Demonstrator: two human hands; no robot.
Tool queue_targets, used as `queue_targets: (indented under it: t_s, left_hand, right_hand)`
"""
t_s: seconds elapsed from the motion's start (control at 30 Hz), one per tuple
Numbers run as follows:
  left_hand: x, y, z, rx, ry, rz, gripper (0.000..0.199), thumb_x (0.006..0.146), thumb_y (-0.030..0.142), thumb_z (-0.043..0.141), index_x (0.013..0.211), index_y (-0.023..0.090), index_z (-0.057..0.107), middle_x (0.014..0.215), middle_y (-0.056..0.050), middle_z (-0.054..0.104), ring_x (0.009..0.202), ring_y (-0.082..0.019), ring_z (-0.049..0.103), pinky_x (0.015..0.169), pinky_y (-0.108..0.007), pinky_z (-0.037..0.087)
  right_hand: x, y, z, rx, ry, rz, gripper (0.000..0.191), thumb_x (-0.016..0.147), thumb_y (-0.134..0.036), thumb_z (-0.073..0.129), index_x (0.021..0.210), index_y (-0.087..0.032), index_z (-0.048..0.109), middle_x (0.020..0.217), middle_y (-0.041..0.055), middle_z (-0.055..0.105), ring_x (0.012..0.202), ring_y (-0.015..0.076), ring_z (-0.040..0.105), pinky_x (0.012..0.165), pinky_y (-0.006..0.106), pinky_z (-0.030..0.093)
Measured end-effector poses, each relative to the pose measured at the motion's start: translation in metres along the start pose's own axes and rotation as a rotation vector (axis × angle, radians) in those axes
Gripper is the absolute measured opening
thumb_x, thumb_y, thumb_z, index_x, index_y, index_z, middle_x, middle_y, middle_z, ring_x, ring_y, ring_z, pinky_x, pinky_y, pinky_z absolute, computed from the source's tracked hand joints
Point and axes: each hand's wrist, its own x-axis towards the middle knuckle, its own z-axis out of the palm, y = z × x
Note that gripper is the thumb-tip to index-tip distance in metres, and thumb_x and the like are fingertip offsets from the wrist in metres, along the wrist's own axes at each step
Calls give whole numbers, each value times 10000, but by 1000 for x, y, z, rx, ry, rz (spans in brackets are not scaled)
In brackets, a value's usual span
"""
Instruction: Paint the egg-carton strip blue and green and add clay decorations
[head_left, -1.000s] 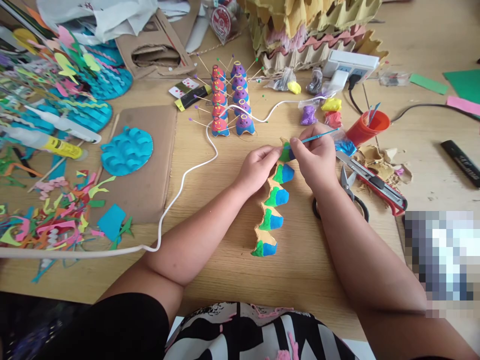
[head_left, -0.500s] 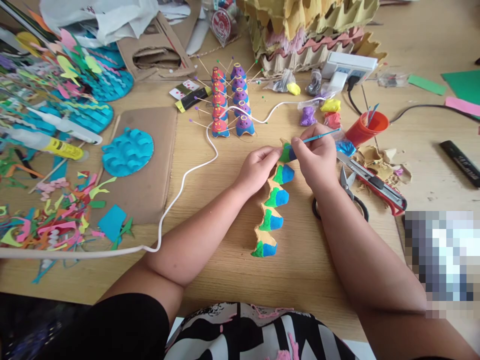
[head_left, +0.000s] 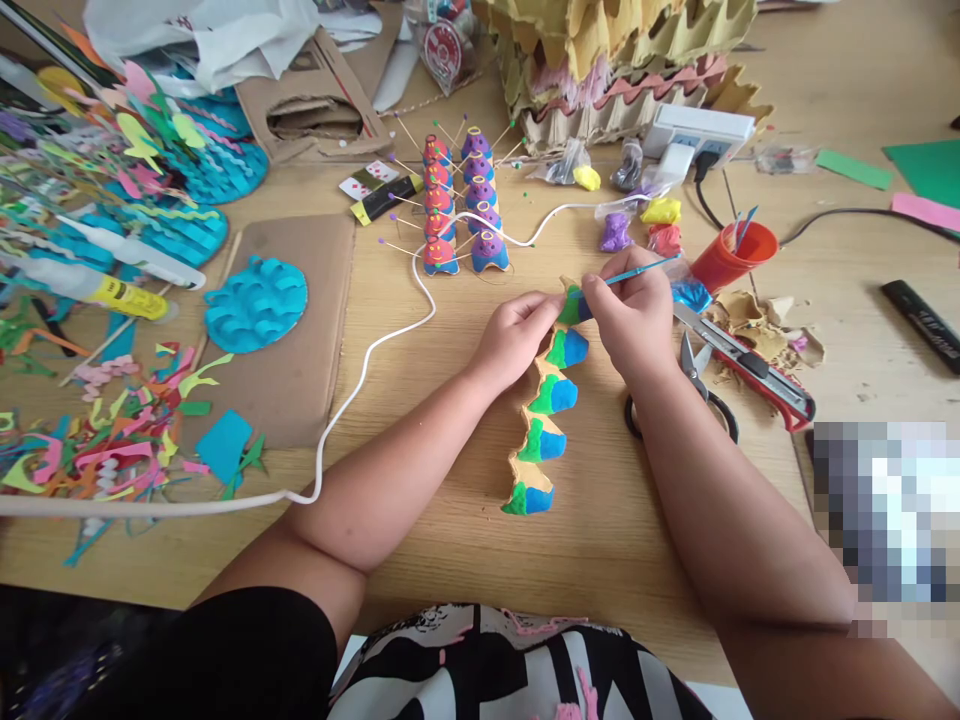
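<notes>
A strip of egg carton (head_left: 553,395) with green and blue clay on its cups runs up the middle of the wooden table. My left hand (head_left: 519,338) pinches the strip's far end from the left. My right hand (head_left: 634,305) is closed around a thin blue tool (head_left: 637,272) at the right of that same end, its fingertips close to the top cup. Beyond the hands stand two finished-looking rows, one red and blue (head_left: 439,205), one purple and blue (head_left: 484,200), with pins stuck in them.
Scissors (head_left: 696,375) and a red utility knife (head_left: 750,368) lie beside my right forearm. An orange cup (head_left: 735,255) stands behind them. A white cord (head_left: 365,375) crosses the table at left, near cardboard (head_left: 307,350) and paper scraps (head_left: 127,440). Egg trays (head_left: 622,100) are stacked at the back.
</notes>
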Motion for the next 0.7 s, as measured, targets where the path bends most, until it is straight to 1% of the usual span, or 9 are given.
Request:
queue_targets:
  t_s: [0.1,0.23,0.4,0.5,0.53,0.6,0.7]
  left_hand:
    - [0,-1,0,9,9,-10,341,977,494,739,810,197,739,712,25,614,710,-130,547,681,-248,438]
    - [1,1,0,6,4,-7,352,966,510,750,808,195,737,736,20,638,733,-133,570,701,-246,451]
    - [1,2,0,16,9,5,331,979,464,730,788,194,736,716,12,649,727,-140,575,688,-251,459]
    - [1,0,0,-5,-8,19,312,989,439,718,806,189,747,753,12,681,757,-135,599,726,-241,478]
    - [1,-1,0,-7,-11,21,309,989,441,720,816,187,753,769,11,691,769,-135,607,737,-239,482]
    - [2,-2,0,-2,-2,11,322,983,470,731,830,189,764,752,14,675,750,-135,597,709,-240,471]
    - [2,-2,0,-2,13,-7,346,969,512,750,831,195,764,716,19,642,710,-135,567,671,-249,448]
  right_hand:
    - [0,2,1,26,11,3,350,960,-504,777,813,-284,548,725,-10,504,699,176,528,639,397,565]
    - [0,4,1,38,-8,3,327,959,-489,787,837,-283,564,731,-13,501,689,166,521,614,379,558]
    - [1,2,0,20,-19,-6,344,925,-476,815,810,-274,561,701,-19,445,702,169,532,644,383,563]
    - [1,3,1,29,-16,3,305,932,-478,800,852,-278,583,722,-14,457,736,183,554,676,400,572]
    - [1,4,2,36,-11,8,287,939,-484,790,878,-282,595,734,-12,466,745,187,560,683,405,575]
    - [1,6,3,54,-2,19,260,951,-492,773,927,-291,610,755,-11,483,748,190,562,687,412,579]
    - [1,6,2,64,-4,27,238,946,-466,783,940,-295,617,764,-11,499,749,188,565,692,411,589]
